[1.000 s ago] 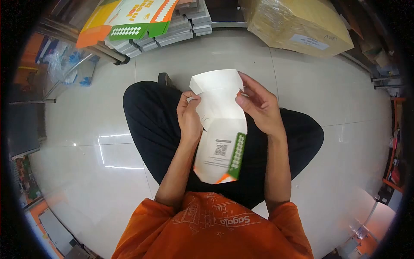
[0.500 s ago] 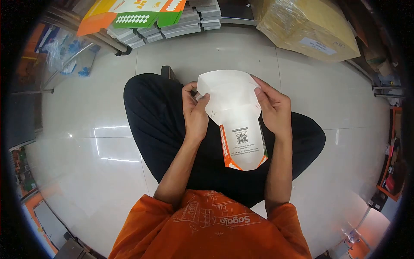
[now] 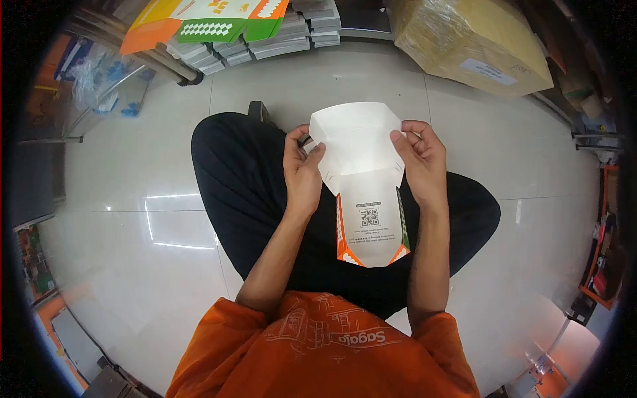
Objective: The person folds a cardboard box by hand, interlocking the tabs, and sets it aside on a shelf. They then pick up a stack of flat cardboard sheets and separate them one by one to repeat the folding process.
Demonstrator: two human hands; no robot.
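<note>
Both hands — left, right — pinch the upper side edges of a partly folded white cardboard box at the frame's centre. Uneven pulling could crease its thin walls — or tear a fold.

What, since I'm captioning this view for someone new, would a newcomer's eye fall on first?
Probably the bright white, partly folded carton in the middle, held at its sides by the left hand and right hand above dark trousers. Next might come the orange shirt below, then the green-and-orange printed cardboard at upper left.
</note>
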